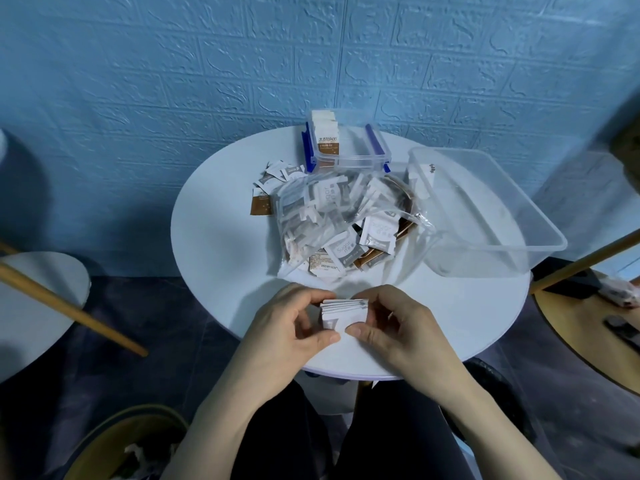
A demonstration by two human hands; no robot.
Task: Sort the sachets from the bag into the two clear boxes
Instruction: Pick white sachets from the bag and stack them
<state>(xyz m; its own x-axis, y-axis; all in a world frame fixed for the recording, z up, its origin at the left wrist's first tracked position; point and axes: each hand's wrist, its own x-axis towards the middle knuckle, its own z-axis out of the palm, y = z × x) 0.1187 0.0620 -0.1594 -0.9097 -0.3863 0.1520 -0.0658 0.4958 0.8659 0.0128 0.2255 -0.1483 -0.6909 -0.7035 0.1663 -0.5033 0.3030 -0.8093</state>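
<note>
Blue embossed brick-pattern wall panelling stood behind a round white desk (221, 258) that carried every task item. Near the desk's front edge, the left hand (294, 323) and right hand (398, 323) together held a small squared stack of white paper sachets (344, 311); the fingers (356, 330) of both hands were curled round its ends, thumbs pinching the near face. Just beyond the fingers lay the crumpled clear plastic bag (311, 209), open towards them and full of mixed white and brown sachets, several spilling from its mouth. A few loose brown-and-white sachets (266, 192) lay beyond and left of the fingers, beside the bag. Farther beyond stood the small clear plastic box with blue clips (363, 147), holding a row of upright brown-and-white sachets at its left end. To the right of the fingers, well apart, sat the large clear plastic box (540, 233), nearly empty; it appeared to overhang the desk edge.

Risks, as judged: the stack was gripped only at its ends, so a loosened pinch could fan or scatter it. A reach over the bag could drag further sachets onto the desk. A firm drop into the overhanging box might tip it. White sachets placed with the brown row would undo the sorting.
</note>
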